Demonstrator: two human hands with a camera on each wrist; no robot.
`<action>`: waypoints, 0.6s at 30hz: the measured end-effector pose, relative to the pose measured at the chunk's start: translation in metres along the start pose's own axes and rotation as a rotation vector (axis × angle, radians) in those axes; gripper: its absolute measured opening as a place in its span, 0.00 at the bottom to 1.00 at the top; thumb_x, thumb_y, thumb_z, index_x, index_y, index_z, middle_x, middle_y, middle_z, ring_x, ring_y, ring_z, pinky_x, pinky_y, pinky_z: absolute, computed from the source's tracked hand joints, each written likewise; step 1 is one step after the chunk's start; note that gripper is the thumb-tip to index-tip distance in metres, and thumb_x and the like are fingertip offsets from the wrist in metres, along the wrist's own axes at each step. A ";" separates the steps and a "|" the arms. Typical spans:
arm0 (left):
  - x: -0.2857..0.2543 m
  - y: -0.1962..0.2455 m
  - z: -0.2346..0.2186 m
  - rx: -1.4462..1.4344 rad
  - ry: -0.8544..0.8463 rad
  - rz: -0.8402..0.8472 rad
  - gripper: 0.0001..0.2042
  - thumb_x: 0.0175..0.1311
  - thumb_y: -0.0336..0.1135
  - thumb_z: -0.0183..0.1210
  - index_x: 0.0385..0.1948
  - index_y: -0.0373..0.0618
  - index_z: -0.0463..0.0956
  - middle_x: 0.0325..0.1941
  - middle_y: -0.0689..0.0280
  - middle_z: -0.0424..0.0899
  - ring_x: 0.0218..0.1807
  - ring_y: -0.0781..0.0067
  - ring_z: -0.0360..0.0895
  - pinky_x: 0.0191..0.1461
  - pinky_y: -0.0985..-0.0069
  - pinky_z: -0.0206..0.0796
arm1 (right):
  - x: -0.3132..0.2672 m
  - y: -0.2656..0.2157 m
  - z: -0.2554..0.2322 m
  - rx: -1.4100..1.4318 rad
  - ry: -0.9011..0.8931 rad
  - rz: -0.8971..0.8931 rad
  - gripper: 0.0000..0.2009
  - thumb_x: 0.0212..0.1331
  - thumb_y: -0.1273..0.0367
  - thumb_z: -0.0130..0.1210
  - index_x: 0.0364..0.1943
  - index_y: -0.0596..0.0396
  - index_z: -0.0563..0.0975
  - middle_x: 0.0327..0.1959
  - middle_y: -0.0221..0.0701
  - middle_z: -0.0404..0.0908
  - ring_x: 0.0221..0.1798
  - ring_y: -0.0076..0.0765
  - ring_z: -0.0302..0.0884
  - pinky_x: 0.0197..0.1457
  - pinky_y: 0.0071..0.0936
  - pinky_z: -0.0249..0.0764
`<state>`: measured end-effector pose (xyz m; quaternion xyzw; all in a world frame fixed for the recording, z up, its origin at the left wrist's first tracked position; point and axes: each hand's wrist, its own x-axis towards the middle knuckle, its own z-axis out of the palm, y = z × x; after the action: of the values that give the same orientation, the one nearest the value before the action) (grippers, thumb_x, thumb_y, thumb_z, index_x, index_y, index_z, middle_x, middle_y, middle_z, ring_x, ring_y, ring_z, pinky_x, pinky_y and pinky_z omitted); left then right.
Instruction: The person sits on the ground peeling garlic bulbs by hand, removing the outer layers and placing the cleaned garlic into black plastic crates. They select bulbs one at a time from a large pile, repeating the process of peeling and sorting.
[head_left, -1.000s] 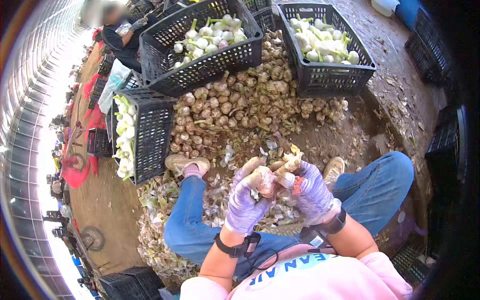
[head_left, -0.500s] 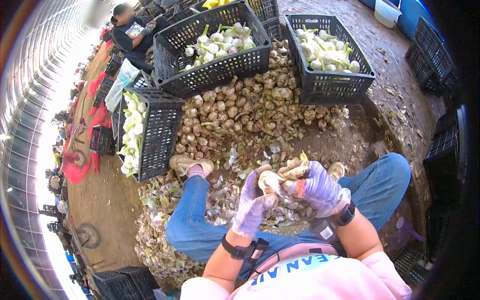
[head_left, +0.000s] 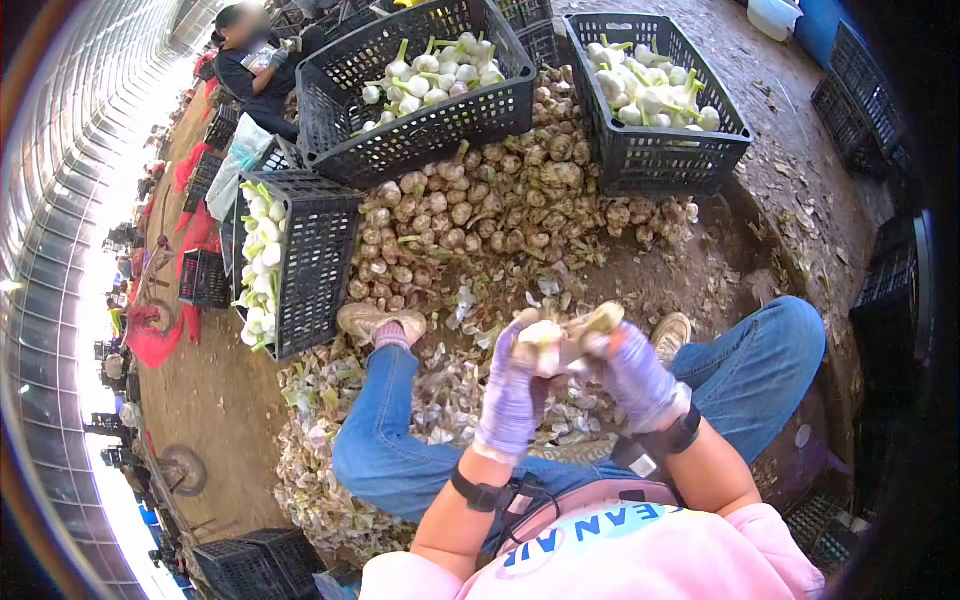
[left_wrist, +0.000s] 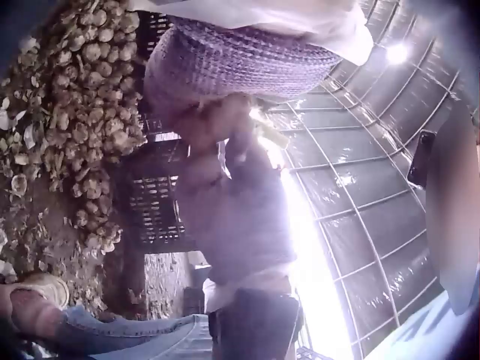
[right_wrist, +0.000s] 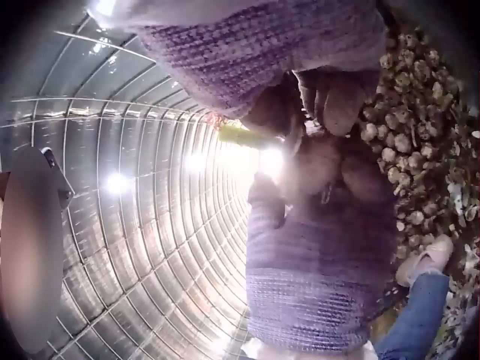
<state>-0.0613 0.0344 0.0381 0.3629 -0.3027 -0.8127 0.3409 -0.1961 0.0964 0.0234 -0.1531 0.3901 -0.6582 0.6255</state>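
While raised, left hand and right hand grip one garlic bulb — together.

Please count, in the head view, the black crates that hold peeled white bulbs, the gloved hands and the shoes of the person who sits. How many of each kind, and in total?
Black crates with white bulbs: 3
Gloved hands: 2
Shoes: 2
Total: 7

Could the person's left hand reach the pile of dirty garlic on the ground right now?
Probably not right away. The left hand is busy gripping a garlic bulb together with the right hand, and the garlic pile lies beyond the feet, so leaning forward seems needed.
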 end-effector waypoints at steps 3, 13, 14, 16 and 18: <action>0.001 0.004 -0.019 -0.286 -0.213 -0.080 0.33 0.55 0.52 0.59 0.59 0.46 0.60 0.39 0.66 0.76 0.31 0.75 0.75 0.29 0.79 0.71 | -0.001 -0.012 0.004 0.504 0.108 -0.057 0.11 0.58 0.67 0.52 0.42 0.56 0.70 0.34 0.29 0.76 0.33 0.24 0.73 0.34 0.18 0.72; -0.010 0.020 -0.005 0.055 -0.194 0.106 0.38 0.46 0.38 0.69 0.61 0.46 0.57 0.52 0.61 0.71 0.42 0.69 0.76 0.41 0.77 0.73 | -0.005 -0.015 -0.013 -0.742 0.113 -0.419 0.20 0.54 0.73 0.57 0.53 0.56 0.71 0.47 0.31 0.72 0.49 0.27 0.71 0.50 0.23 0.70; -0.010 0.018 -0.005 0.180 -0.153 0.168 0.39 0.43 0.36 0.71 0.60 0.45 0.58 0.55 0.61 0.68 0.50 0.70 0.72 0.52 0.74 0.68 | -0.014 -0.015 -0.003 -0.455 0.137 -0.225 0.18 0.54 0.72 0.57 0.50 0.59 0.72 0.47 0.32 0.73 0.50 0.28 0.71 0.54 0.27 0.67; -0.008 0.014 -0.009 0.443 -0.145 0.307 0.40 0.42 0.36 0.71 0.60 0.45 0.58 0.56 0.61 0.68 0.51 0.70 0.70 0.54 0.73 0.66 | -0.017 -0.011 0.005 -0.479 0.092 -0.306 0.18 0.54 0.72 0.57 0.50 0.59 0.72 0.47 0.33 0.73 0.50 0.28 0.71 0.54 0.26 0.67; -0.007 0.015 -0.009 0.708 -0.140 0.448 0.40 0.42 0.35 0.72 0.59 0.44 0.58 0.57 0.61 0.67 0.52 0.71 0.69 0.56 0.72 0.64 | -0.019 -0.010 0.016 -0.386 0.061 -0.332 0.17 0.55 0.70 0.57 0.48 0.61 0.73 0.45 0.34 0.75 0.49 0.28 0.72 0.53 0.26 0.68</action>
<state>-0.0461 0.0288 0.0467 0.3268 -0.6568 -0.5871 0.3423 -0.1885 0.1082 0.0464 -0.3117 0.4969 -0.6695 0.4558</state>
